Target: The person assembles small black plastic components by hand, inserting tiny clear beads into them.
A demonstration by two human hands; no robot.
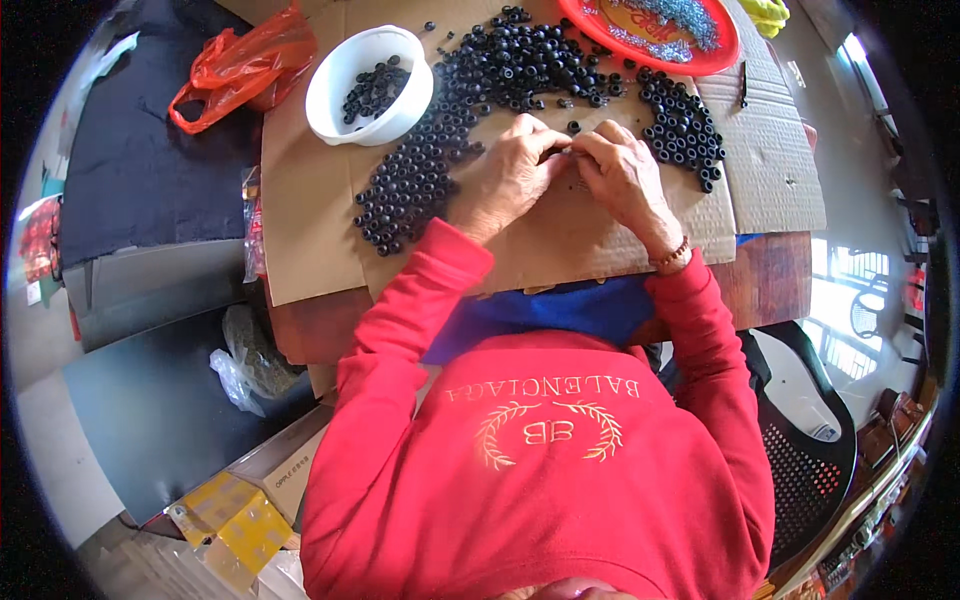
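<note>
My left hand [518, 172] and my right hand [622, 178] meet over the cardboard, fingertips pinched close together. Whatever is between them is too small and covered by the fingers to make out. Small round black parts with holes [410, 185] spread in a band beside my left hand, many standing hole-up. Beyond both hands lies a heap of the same black parts [525, 60]. Another group of black ring-like parts [684, 125] sits to the right of my right hand. A single black part [574, 127] rests just past my fingertips.
A white plastic tub [330, 95] with black parts inside stands at the far left. Beyond the heap, a red tray [715, 62] holds small clear-bluish pieces [680, 18]. An orange plastic bag [250, 65] lies left of the tub. Cardboard [310, 230] covers the wooden table [775, 280].
</note>
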